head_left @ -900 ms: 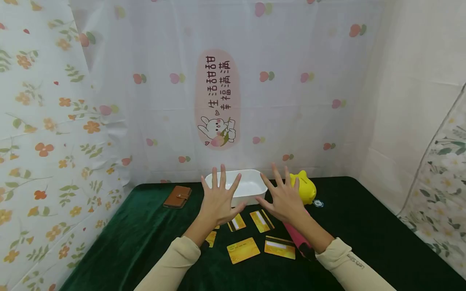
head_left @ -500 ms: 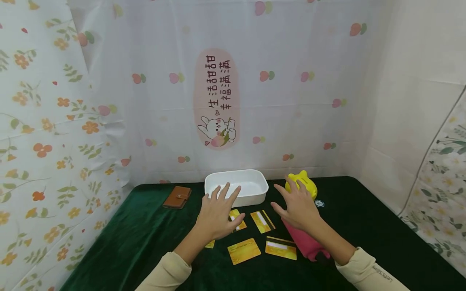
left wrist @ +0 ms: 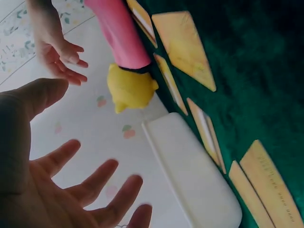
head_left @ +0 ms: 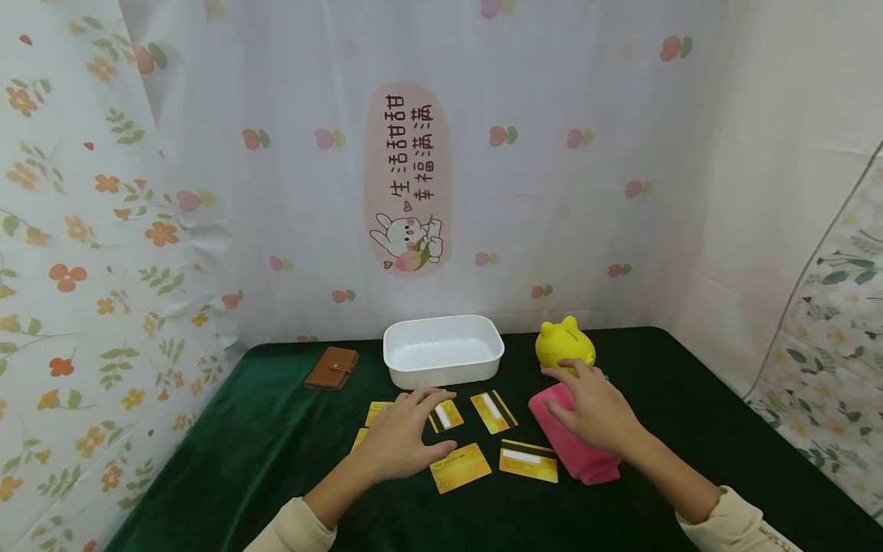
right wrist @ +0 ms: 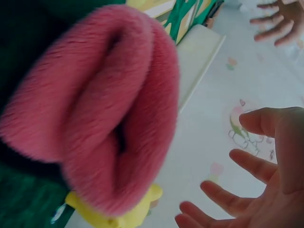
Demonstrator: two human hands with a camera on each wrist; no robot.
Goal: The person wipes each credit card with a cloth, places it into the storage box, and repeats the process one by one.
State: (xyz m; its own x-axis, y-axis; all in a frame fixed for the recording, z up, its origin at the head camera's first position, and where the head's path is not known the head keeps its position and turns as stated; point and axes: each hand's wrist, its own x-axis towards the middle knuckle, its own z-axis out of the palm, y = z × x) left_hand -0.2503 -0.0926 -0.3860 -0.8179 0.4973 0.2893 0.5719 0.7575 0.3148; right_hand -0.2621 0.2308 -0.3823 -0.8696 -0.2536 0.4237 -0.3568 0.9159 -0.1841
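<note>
My left hand (head_left: 396, 441) hovers over the left part of a group of golden bank cards (head_left: 461, 468), fingers loosely bent and holding nothing. It hides part of the cards at the left. My right hand (head_left: 597, 410) hangs over a folded pink plush cloth (head_left: 579, 452), likewise with nothing in its fingers. In the right wrist view the thick folds of the cloth (right wrist: 109, 109) lie apart from the spread fingers (right wrist: 228, 199). Several cards lie face up or stripe up between the hands, among them a striped card (head_left: 528, 461) beside the cloth.
Behind the cards stands a white rectangular basin (head_left: 441, 374). A brown leather wallet (head_left: 333, 368) lies to its left, a yellow piggy bank (head_left: 562, 345) to its right. Dark green velvet (head_left: 241, 460) covers the table, and patterned curtains (head_left: 297, 192) enclose it.
Both hands have come down from a raised, spread pose toward the table and moved apart, their fingers relaxing. The basin and piggy bank are now uncovered. The objects have stayed in place.
</note>
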